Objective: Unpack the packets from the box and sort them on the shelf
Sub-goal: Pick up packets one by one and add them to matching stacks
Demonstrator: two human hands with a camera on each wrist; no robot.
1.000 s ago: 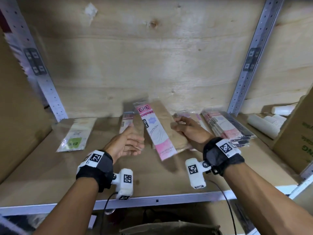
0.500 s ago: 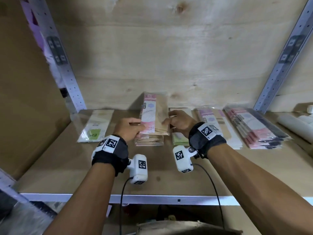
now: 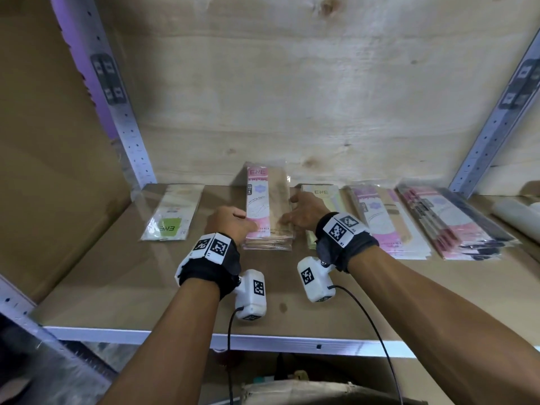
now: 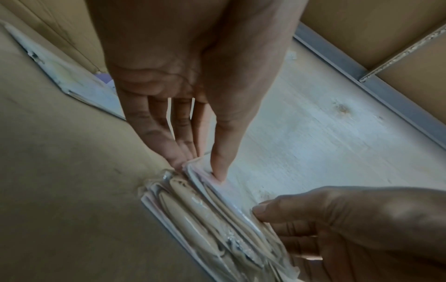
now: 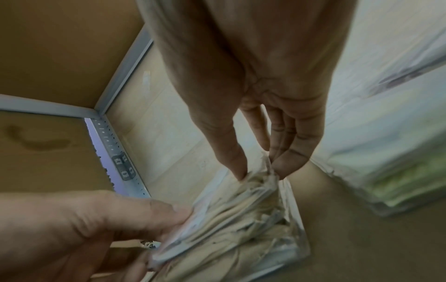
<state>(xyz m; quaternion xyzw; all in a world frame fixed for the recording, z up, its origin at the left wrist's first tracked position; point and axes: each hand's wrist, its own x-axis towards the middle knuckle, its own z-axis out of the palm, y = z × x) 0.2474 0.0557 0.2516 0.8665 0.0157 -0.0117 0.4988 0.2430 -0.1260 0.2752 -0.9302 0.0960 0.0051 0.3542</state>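
Note:
A stack of pink-and-beige packets (image 3: 267, 206) lies in the middle of the brown shelf (image 3: 146, 276), lengthwise toward the back wall. My left hand (image 3: 241, 226) pinches the stack's near left corner, thumb on top and fingers under, as the left wrist view shows (image 4: 200, 167). My right hand (image 3: 287, 219) pinches its near right edge in the same way (image 5: 259, 171). The stack (image 4: 217, 219) shows several clear-wrapped beige layers from the end. The cardboard box (image 3: 321, 388) shows only as a rim below the shelf.
A single green-label packet (image 3: 172, 211) lies to the left. Right of my hand sit a green stack (image 3: 324, 197), a purple-pink stack (image 3: 380, 220) and a pink-and-black stack (image 3: 450, 223). White rolls (image 3: 514, 211) lie far right. Metal uprights stand at both back corners.
The pink packets, held tilted above the shelf a second ago, now lie straight on the beige pile. Both hands have closed in on its near corners.

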